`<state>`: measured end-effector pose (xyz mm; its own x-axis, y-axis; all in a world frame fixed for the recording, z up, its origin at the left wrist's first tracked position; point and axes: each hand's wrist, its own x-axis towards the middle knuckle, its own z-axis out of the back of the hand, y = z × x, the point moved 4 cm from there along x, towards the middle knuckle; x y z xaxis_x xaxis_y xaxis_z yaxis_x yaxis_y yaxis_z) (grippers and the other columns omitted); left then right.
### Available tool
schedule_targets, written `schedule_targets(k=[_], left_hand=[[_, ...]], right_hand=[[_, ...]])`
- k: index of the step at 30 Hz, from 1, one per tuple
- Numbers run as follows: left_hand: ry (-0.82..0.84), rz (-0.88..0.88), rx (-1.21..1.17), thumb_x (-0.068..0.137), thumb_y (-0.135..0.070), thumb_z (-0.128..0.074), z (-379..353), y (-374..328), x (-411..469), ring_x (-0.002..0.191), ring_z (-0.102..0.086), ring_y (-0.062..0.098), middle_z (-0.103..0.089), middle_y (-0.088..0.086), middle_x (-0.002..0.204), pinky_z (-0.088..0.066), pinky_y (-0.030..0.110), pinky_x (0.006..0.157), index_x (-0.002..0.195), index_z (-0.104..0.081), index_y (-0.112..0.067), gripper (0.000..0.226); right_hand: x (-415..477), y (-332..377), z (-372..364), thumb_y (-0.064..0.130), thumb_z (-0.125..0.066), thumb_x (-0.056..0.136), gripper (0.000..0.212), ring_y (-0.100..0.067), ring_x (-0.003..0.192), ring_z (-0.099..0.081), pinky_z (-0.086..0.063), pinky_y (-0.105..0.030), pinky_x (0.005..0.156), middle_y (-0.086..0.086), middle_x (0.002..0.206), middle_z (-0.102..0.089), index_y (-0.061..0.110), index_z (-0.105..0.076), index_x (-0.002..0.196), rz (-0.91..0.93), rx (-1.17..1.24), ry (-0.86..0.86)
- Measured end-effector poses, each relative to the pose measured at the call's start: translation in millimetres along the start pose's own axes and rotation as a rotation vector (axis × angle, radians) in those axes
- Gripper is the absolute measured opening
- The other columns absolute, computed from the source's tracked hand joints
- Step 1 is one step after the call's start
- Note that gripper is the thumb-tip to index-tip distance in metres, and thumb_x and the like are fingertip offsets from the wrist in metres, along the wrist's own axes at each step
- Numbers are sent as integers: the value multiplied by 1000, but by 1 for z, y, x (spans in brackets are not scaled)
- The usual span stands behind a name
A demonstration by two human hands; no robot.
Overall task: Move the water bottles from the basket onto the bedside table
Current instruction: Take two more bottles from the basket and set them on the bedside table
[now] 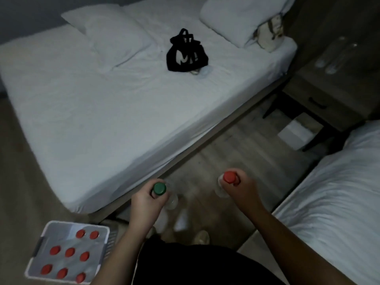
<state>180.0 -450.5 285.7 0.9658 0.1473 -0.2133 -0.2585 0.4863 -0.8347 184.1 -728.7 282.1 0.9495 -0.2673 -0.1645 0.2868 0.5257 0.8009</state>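
My left hand (145, 204) grips a clear water bottle with a green cap (159, 188) by its neck. My right hand (239, 189) grips another clear bottle with a red cap (229, 177) the same way. Both bottles hang upright over the wooden floor between two beds. The grey basket (44, 239) stands on the floor at the lower left and holds several red-capped bottles (70, 252). The bedside table (337, 93) stands at the upper right, and two clear bottles (337, 56) lie on its top.
A white bed (102, 112) with pillows fills the left; a black bag (186, 52) and a beige bag (269, 36) lie on it. A second white bed (339, 192) is at the right. A white box (296, 132) sits under the bedside table.
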Motion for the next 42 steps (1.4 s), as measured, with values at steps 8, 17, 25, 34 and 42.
schedule_targets(k=[8,17,25,34,42], left_hand=[[119,-110,-45,73,-8,-76,-83,-84,36,55,-54,-10,-61,-35,65,-37,2,54,76,-61,-36,32],[331,-204,46,67,-26,-78,-181,-144,134,62,-59,-8,-67,-22,73,-43,11,58,76,-65,-40,21],[502,-291,175,71,-22,-80,-277,-226,251,83,-66,14,-69,-6,90,-54,32,76,97,-67,-30,31],[620,-458,307,72,-19,-79,-362,-330,336,82,-64,17,-66,-2,89,-55,33,80,105,-67,-21,35],[667,-476,385,70,-26,-80,-436,-359,359,74,-63,10,-66,-7,79,-52,24,70,104,-67,-25,36]], right_hand=[[23,-54,89,23,-77,74,23,-13,82,-62,-46,-26,73,5,83,-65,22,-68,95,-168,-31,-163],[83,-101,152,21,-79,72,26,-8,77,-60,-42,-13,67,7,81,-64,19,-69,96,-285,-25,-310],[194,-115,217,27,-77,74,23,-6,72,-58,-46,-24,69,16,76,-59,29,-59,89,-431,-25,-390],[280,-116,266,24,-79,73,26,14,71,-58,-42,-4,59,17,69,-63,38,-57,76,-478,184,-675],[326,-166,308,20,-78,71,16,-9,69,-64,-52,-29,65,4,72,-67,25,-64,78,-596,209,-666]])
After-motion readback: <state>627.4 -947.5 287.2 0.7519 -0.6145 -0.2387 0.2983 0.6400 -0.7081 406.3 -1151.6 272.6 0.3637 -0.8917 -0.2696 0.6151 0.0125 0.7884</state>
